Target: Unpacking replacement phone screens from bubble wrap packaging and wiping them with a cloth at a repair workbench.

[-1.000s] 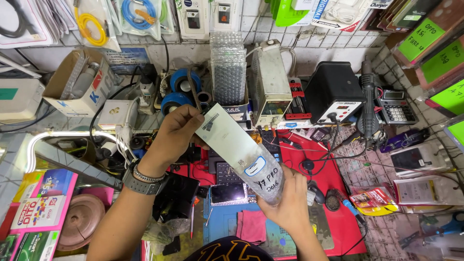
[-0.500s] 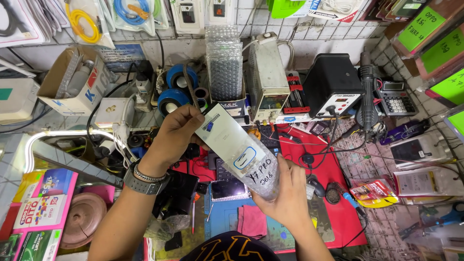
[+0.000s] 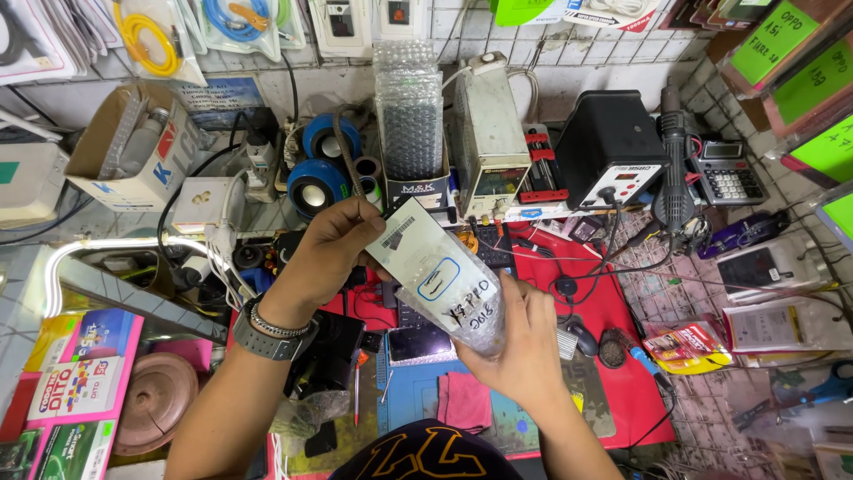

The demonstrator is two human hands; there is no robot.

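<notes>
While we look down from the head view, we see both of our hands raised over the middle of the cluttered tabletop, holding a flat white packet in a clear bubble sleeve that slants from upper left to lower right at the centre of the frame. Our left hand, with a beaded bracelet and dark watch at the wrist, has its fingers curled and pinches the packet's upper end between thumb and fingertips. Our right hand comes up from below and cups the packet's lower end, fingers wrapped round the back and thumb along the side. The packet carries a barcode strip near its top, a blue rounded outline in the middle and dark handwriting lower down. Beneath the hands lie a red mat, a blue work mat with a pink cloth on it, and a small dark device just below the packet. Behind the packet, toward the top of the frame, stands a roll of bubble wrap, with blue tape rolls to its left and a beige power supply to its right. Further right sit a black soldering station and a calculator. A cardboard box sits at upper left, and a brown round lid lies at lower left.
</notes>
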